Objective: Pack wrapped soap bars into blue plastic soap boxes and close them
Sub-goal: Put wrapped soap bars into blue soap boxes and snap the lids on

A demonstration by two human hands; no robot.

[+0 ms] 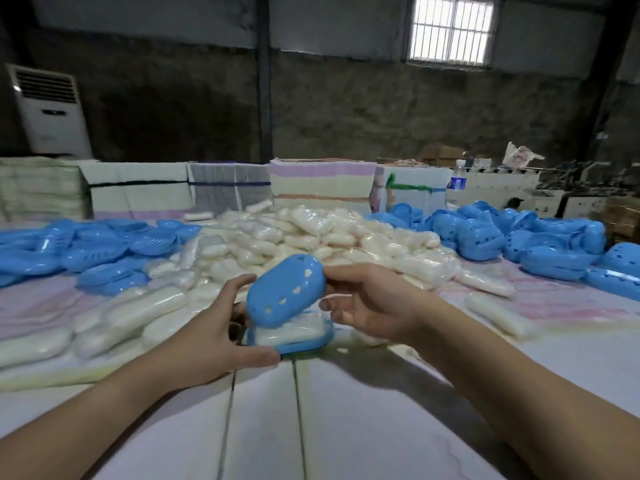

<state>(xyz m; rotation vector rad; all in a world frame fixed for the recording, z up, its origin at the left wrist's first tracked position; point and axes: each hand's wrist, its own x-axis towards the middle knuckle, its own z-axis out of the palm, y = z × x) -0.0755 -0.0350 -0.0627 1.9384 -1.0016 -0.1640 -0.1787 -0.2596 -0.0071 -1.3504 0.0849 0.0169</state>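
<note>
My left hand (pixel 221 334) grips a blue soap box base (pixel 298 346) just above the table, thumb on its near rim. A wrapped white soap bar (pixel 294 329) lies in that base. My right hand (pixel 367 299) holds a blue perforated lid (pixel 285 292) tilted over the bar, its far end raised, its near end low by my left fingers. The box stands open. A big heap of wrapped soap bars (pixel 294 237) fills the table behind my hands.
Blue lids and bases lie piled at the left (pixel 86 247) and at the right (pixel 540 240). Loose wrapped bars (pixel 498 313) lie at the right. Bundled paper stacks (pixel 322 181) and a water bottle (pixel 457 183) stand at the back. The white table (pixel 311 427) stretches toward me.
</note>
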